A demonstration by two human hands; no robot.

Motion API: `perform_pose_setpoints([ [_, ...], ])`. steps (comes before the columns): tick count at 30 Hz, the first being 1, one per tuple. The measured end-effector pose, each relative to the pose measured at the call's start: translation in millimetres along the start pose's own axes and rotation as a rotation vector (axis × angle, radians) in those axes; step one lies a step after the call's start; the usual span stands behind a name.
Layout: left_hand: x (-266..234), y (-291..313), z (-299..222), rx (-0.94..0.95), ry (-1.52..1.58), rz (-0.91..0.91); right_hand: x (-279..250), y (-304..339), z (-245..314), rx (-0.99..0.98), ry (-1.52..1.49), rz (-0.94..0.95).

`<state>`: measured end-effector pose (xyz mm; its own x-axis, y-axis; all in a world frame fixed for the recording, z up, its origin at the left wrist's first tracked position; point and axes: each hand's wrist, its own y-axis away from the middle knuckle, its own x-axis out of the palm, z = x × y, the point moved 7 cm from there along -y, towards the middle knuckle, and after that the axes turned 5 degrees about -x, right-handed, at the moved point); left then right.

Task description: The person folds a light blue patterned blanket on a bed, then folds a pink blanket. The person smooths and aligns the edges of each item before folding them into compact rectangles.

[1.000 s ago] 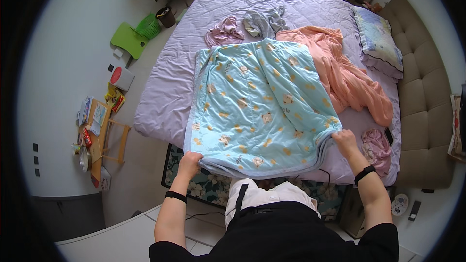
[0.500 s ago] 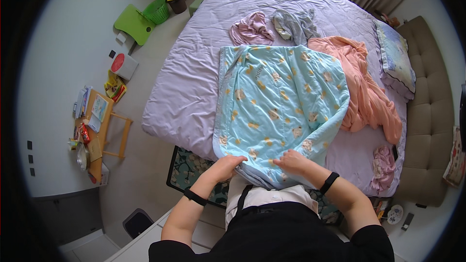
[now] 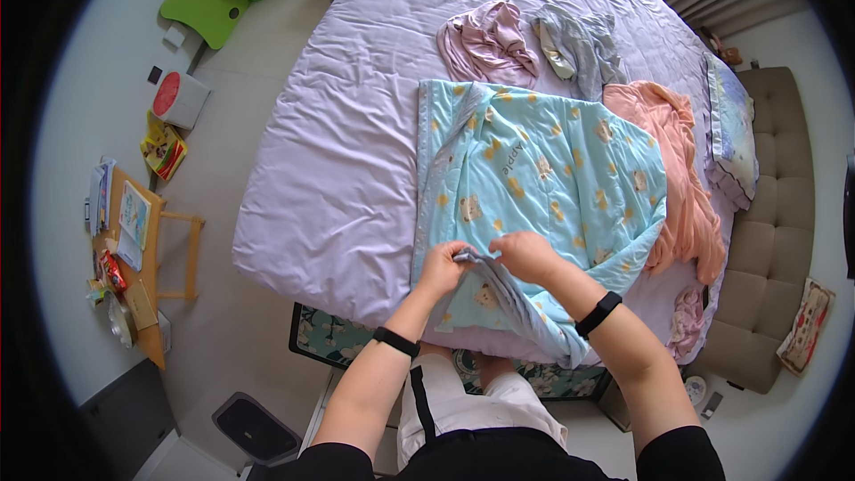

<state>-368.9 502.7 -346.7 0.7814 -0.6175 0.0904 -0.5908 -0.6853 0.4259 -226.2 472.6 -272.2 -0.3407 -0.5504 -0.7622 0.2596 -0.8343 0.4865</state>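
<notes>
Pale lilac sheeting point(image 3: 312, 187) covers the wide bed point(image 3: 258, 263) that fills most of what I can see from my end, with a tufted brown headboard point(image 3: 775, 160) along its right side and a pillow point(image 3: 732, 120) before it. Near the bed's close edge lies the turquoise blanket point(image 3: 570, 178), bear-printed, its near part lifted and folded over so that the grey border point(image 3: 525, 298) shows. I have the left hand point(image 3: 443, 265) clamped on that border, bunching it between thumb and fingers. Just beside it is the right hand point(image 3: 524, 256), fingers curled over the blanket; from this height I can't fairly tell whether they pinch the fabric or only hover by it. Beyond the blanket I make out a dusty-pink garment point(image 3: 490, 40) and a grey garment point(image 3: 588, 49); a peach cloth point(image 3: 681, 196) lies rumpled against its right side. Off to my left, a wooden desk point(image 3: 147, 289) carries papers point(image 3: 134, 218).
</notes>
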Motion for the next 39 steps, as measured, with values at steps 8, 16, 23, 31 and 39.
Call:
perform_pose_setpoints([
  [8,-37,-140,50,-0.143,0.085,-0.237,-76,-125,-81,0.185,-0.076,-0.302],
  [16,-40,-167,119,-0.276,-0.206,-0.295,-92,-227,-181,0.576,-0.252,-0.548],
  [23,-32,-179,132,-0.300,-0.310,-0.310,-82,-297,-267,0.832,-0.560,-0.605],
  [31,-37,-171,137,-0.365,-0.263,-0.316,-79,-322,-238,1.018,-0.669,-0.464],
  [39,-37,-174,124,-0.375,-0.275,-0.333,-110,-358,-222,0.656,-0.154,-0.437],
])
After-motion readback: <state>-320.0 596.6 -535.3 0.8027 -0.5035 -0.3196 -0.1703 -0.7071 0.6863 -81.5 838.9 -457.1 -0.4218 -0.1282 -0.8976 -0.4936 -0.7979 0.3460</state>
